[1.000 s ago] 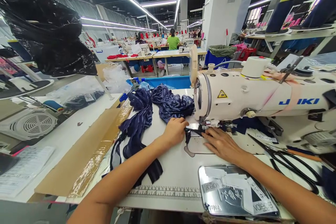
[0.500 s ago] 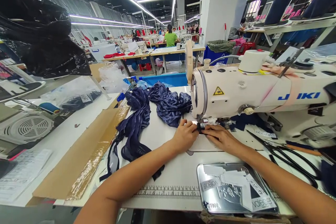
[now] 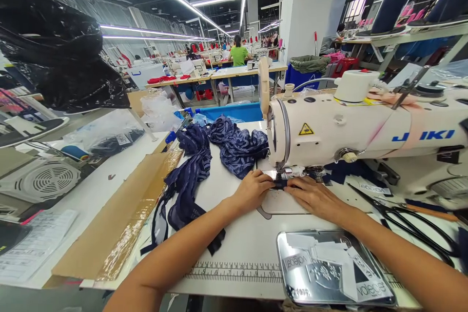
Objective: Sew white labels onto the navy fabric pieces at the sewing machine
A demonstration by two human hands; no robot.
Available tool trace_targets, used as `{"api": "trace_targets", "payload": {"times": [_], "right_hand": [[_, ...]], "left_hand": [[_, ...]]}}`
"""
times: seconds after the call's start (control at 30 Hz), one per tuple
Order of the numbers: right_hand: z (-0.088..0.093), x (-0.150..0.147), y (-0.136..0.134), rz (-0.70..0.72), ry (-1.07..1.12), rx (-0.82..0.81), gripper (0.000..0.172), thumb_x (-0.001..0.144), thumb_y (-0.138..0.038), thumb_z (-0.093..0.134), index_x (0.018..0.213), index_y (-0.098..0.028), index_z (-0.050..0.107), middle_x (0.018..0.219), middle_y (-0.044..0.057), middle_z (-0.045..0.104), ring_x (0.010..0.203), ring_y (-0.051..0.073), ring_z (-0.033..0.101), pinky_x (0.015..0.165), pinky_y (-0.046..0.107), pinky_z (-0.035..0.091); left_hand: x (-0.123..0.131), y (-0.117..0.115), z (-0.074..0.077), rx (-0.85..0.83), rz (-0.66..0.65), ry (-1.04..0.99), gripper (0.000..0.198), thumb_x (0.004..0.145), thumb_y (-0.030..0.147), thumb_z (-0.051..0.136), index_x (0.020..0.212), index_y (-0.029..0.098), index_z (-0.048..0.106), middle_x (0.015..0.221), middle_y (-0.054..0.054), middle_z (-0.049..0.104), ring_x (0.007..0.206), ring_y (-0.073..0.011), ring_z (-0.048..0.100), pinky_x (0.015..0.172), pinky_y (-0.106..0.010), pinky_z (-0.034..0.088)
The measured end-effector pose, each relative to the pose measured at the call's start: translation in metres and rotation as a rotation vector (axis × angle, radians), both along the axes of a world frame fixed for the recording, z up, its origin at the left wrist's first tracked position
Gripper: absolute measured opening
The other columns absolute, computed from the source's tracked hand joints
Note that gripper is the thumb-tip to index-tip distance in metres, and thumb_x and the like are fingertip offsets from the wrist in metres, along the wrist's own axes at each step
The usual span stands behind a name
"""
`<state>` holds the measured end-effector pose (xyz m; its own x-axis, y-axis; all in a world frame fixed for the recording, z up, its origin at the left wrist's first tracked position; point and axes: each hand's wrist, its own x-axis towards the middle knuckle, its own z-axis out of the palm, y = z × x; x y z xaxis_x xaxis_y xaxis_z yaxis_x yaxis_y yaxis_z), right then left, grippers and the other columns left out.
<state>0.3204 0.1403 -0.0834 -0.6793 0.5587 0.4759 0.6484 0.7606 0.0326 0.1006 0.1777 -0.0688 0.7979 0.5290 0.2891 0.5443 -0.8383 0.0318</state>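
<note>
At the presser foot (image 3: 279, 176) — left hand (image 3: 253, 190) grips dark strip (image 3: 280, 184); right hand (image 3: 315, 197) — hold unclear.

Dark strip (image 3: 280, 184) between left hand (image 3: 253, 190) and right hand (image 3: 312, 197): mostly covered by fingers and presser foot (image 3: 279, 176); I cannot trace its full shape. Navy fabric (image 3: 179, 210): I lose part of its lower end behind the left forearm (image 3: 190, 236). Sewing machine (image 3: 369, 134): right end cut off by the frame; peach band (image 3: 411, 124) masks some lettering. Ruler (image 3: 234, 271): interrupted by the metal tray (image 3: 288, 280). Printed sheet (image 3: 40, 241): cut off at left, text too small for me to read. Worker in green (image 3: 239, 55): hands too distant to tell.
</note>
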Motion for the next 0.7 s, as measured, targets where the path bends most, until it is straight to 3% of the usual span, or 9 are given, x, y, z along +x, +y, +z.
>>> {"api": "trace_targets", "payload": {"times": [0.33, 0.47, 0.7], "right_hand": [[0.001, 0.0001, 0.0014, 0.002, 0.015, -0.017, 0.031, 0.086, -0.011, 0.035, 0.1, -0.016, 0.062, 0.098, 0.011, 0.062, 0.086, 0.02, 0.059, 0.07, 0.033, 0.055], [-0.0023, 0.0003, 0.0028, -0.021, 0.014, -0.035, 0.031, 0.086, -0.012, 0.036, 0.103, -0.017, 0.061, 0.105, 0.012, 0.061, 0.09, 0.021, 0.06, 0.072, 0.035, 0.055], [-0.0041, 0.0, 0.0032, -0.03, 0.018, -0.036, 0.029, 0.086, -0.012, 0.038, 0.102, -0.017, 0.061, 0.107, 0.012, 0.061, 0.093, 0.023, 0.059, 0.075, 0.037, 0.055]], "left_hand": [[0.0045, 0.0017, -0.0047, 0.029, -0.034, -0.017, 0.024, 0.082, 0.008, 0.048, 0.096, 0.016, 0.065, 0.097, -0.004, 0.065, 0.08, -0.0159, 0.053, 0.073, -0.028, 0.042], [0.0034, 0.0016, -0.0028, 0.079, -0.037, 0.016, 0.023, 0.082, 0.01, 0.049, 0.094, 0.02, 0.065, 0.099, -0.003, 0.066, 0.089, -0.0184, 0.053, 0.072, -0.031, 0.039], [0.0027, 0.0029, -0.0052, 0.082, -0.098, 0.045, 0.024, 0.084, 0.008, 0.045, 0.093, 0.019, 0.063, 0.104, -0.002, 0.066, 0.108, -0.0167, 0.051, 0.09, -0.034, 0.033]]}}
